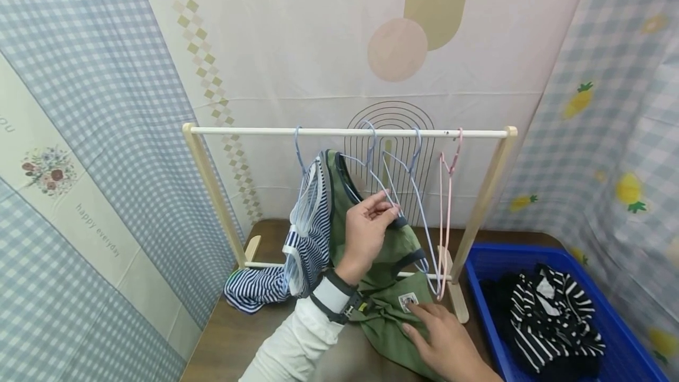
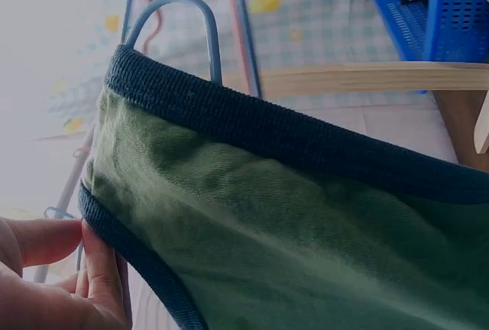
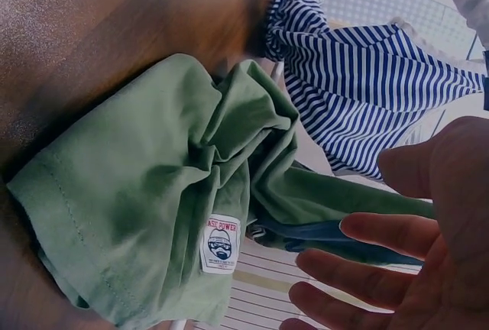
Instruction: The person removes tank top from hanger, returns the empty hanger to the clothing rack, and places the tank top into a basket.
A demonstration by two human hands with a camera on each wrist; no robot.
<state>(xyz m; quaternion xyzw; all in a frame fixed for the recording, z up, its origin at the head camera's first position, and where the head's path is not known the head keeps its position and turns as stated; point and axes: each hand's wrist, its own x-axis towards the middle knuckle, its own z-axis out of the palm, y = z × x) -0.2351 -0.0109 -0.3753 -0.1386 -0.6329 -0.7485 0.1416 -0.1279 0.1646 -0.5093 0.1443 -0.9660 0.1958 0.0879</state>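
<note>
A green sleeveless top [image 1: 387,332] with dark blue trim hangs on a light blue hanger [image 1: 373,140], its lower part bunched on the table. My left hand [image 1: 365,231] pinches the trim at its neckline, close to the hanger's slope; in the left wrist view, thumb and fingers [image 2: 99,269] meet at that trim. Beside the top's lower part, near its white patch [image 3: 221,244], is my right hand [image 1: 445,338], its fingers spread and holding nothing. To the left, a blue-and-white striped garment [image 1: 313,246] hangs on another blue hanger [image 1: 298,146].
A white rail [image 1: 239,131] on wooden posts carries the hangers. Right of the green top hang a bare blue hanger [image 1: 421,193] and a pink one [image 1: 450,193]. A blue basket [image 1: 477,299] holding black-and-white striped clothing [image 1: 557,317] stands at the right.
</note>
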